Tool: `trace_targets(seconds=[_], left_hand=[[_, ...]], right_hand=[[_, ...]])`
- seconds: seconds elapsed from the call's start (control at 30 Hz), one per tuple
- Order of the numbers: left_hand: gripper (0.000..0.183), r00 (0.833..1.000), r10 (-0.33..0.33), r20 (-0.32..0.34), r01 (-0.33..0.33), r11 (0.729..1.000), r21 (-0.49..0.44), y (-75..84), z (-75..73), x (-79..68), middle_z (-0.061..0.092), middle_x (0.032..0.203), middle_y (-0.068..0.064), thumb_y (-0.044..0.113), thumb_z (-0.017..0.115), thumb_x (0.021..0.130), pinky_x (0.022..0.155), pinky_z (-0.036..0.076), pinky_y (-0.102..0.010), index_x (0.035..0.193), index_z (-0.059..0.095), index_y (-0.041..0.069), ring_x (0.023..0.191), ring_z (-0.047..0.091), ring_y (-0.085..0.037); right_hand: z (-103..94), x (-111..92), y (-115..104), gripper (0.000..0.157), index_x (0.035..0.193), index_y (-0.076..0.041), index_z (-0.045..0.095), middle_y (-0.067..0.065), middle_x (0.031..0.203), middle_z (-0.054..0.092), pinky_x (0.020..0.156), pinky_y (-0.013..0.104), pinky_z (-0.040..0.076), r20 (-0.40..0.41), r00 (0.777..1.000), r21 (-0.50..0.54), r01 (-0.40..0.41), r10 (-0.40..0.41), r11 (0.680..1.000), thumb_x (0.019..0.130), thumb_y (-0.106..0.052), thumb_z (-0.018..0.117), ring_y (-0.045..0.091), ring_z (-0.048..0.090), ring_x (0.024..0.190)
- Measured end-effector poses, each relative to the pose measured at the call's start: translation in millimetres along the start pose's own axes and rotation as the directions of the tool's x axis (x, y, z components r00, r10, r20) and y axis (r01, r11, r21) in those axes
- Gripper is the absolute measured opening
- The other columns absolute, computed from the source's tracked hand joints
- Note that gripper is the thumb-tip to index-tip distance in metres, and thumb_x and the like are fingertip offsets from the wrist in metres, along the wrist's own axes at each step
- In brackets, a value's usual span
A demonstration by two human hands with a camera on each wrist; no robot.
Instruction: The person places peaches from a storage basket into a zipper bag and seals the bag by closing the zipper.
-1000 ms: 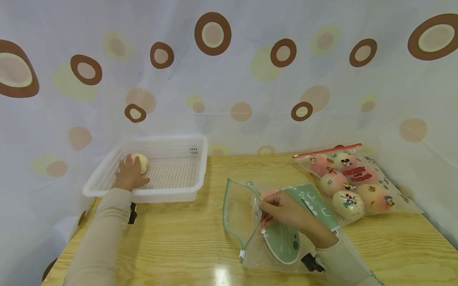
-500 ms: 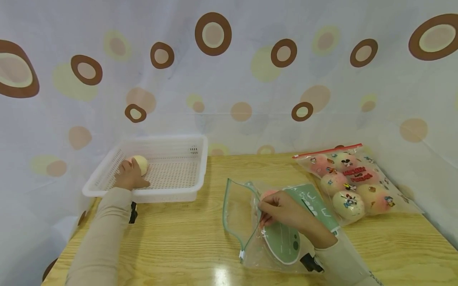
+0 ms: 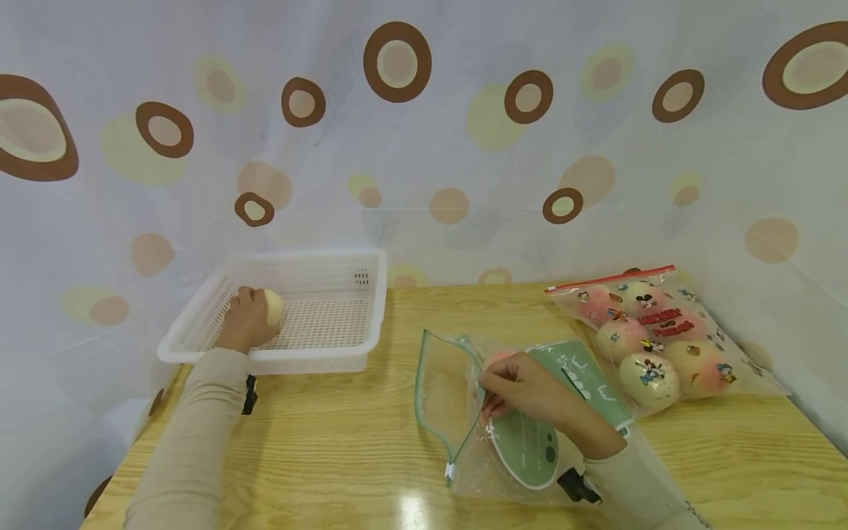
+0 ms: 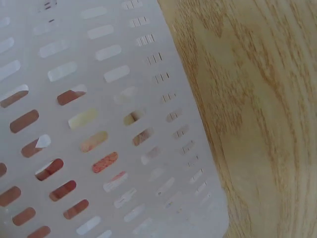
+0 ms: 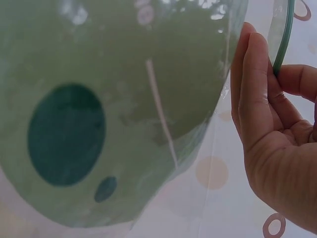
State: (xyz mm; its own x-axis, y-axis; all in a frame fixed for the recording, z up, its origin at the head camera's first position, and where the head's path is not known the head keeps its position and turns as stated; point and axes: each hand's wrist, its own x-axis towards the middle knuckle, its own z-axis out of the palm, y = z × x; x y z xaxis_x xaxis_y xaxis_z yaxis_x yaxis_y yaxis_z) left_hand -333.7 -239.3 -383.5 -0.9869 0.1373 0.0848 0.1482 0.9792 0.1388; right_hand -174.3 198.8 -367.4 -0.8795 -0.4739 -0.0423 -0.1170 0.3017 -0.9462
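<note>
In the head view my left hand is inside the white slotted plastic basket, its fingers curled round a pale yellow peach. The left wrist view looks through the basket wall; parts of the hand and the pinkish peach show in its slots. My right hand pinches the edge of a clear zip bag with green printing, whose mouth gapes toward the left. Something pink inside the bag is partly hidden by that hand. Up close, thumb and fingers hold the bag's green-edged rim.
A second clear zip bag, with a red zip strip and cartoon prints, lies at the right with several peaches in it. Both bags and the basket are on a wooden table. A patterned curtain hangs behind.
My left hand has closed its fingers round the peach, which has shifted slightly right in the basket. The right hand keeps its hold on the bag.
</note>
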Motion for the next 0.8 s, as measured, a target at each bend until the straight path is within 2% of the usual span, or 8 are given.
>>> trace_targets(seconds=[0.13,0.27,0.4,0.47,0.57,0.63,0.8], left_hand=[[0.064,0.998,0.01,-0.064,-0.011,1.0,-0.006,-0.6,1.3,-1.5,0.028,0.116,-0.044,0.01,0.065,0.084,0.078,0.045,-0.06,0.127,0.033,-0.024,0.106,0.034,-0.057],[0.047,0.994,0.015,-0.108,-0.02,0.999,-0.05,-4.2,3.1,-0.1,0.026,0.121,-0.045,0.001,0.063,0.081,0.086,0.04,-0.062,0.116,0.04,-0.019,0.112,0.03,-0.058],[0.042,0.998,0.003,-0.062,-0.009,0.995,-0.103,-3.9,1.5,0.5,0.038,0.117,-0.044,-0.001,0.06,0.082,0.089,0.037,-0.062,0.115,0.039,-0.017,0.107,0.04,-0.058],[0.052,1.0,-0.008,-0.012,0.006,0.994,-0.108,-2.6,0.2,-0.2,0.039,0.115,-0.044,0.002,0.061,0.084,0.087,0.039,-0.062,0.123,0.034,-0.019,0.104,0.042,-0.058],[0.068,0.999,-0.032,0.037,0.037,0.991,-0.129,-0.9,-1.1,-2.3,0.032,0.12,-0.047,0.005,0.064,0.084,0.085,0.041,-0.063,0.135,0.026,-0.019,0.106,0.039,-0.062],[0.072,0.999,-0.027,0.037,0.031,0.993,-0.111,-0.5,-1.5,-3.7,0.031,0.119,-0.048,0.007,0.066,0.083,0.084,0.041,-0.064,0.137,0.027,-0.019,0.106,0.039,-0.062],[0.057,0.999,0.013,-0.042,-0.016,0.997,-0.075,-1.8,-0.9,-6.1,0.05,0.097,-0.041,0.006,0.071,0.076,0.074,0.046,-0.06,0.118,0.044,-0.021,0.088,0.052,-0.054]], right_hand=[[0.7,-0.6,-0.6,0.028,0.084,0.012,0.064,0.017,0.073,0.068,0.06,0.027,0.057,-0.007,1.0,0.001,-0.004,0.004,1.0,0.098,-0.008,0.05,0.019,0.068,0.066],[0.4,-1.2,-2.0,0.028,0.085,0.012,0.064,0.017,0.073,0.068,0.06,0.028,0.057,-0.005,1.0,0.005,0.001,-0.001,1.0,0.099,-0.008,0.049,0.021,0.069,0.067],[0.6,-1.1,-1.9,0.029,0.085,0.012,0.065,0.017,0.073,0.068,0.06,0.027,0.057,-0.007,1.0,0.003,-0.002,0.002,1.0,0.099,-0.008,0.049,0.02,0.069,0.066],[0.9,-0.8,-1.3,0.029,0.085,0.012,0.065,0.017,0.073,0.068,0.06,0.027,0.057,-0.007,1.0,0.002,-0.006,0.006,1.0,0.099,-0.008,0.049,0.019,0.068,0.066],[1.3,-0.3,-0.2,0.029,0.085,0.012,0.064,0.017,0.073,0.068,0.06,0.027,0.057,-0.011,1.0,0.004,-0.01,0.01,1.0,0.098,-0.009,0.05,0.018,0.068,0.065],[1.5,0.1,0.4,0.028,0.085,0.011,0.065,0.016,0.072,0.068,0.059,0.027,0.057,-0.017,1.0,0.007,-0.01,0.01,1.0,0.098,-0.009,0.05,0.018,0.068,0.065],[2.3,0.6,1.5,0.028,0.084,0.011,0.065,0.015,0.071,0.068,0.059,0.027,0.057,-0.032,0.999,0.01,-0.018,0.019,1.0,0.097,-0.009,0.051,0.017,0.068,0.064]])
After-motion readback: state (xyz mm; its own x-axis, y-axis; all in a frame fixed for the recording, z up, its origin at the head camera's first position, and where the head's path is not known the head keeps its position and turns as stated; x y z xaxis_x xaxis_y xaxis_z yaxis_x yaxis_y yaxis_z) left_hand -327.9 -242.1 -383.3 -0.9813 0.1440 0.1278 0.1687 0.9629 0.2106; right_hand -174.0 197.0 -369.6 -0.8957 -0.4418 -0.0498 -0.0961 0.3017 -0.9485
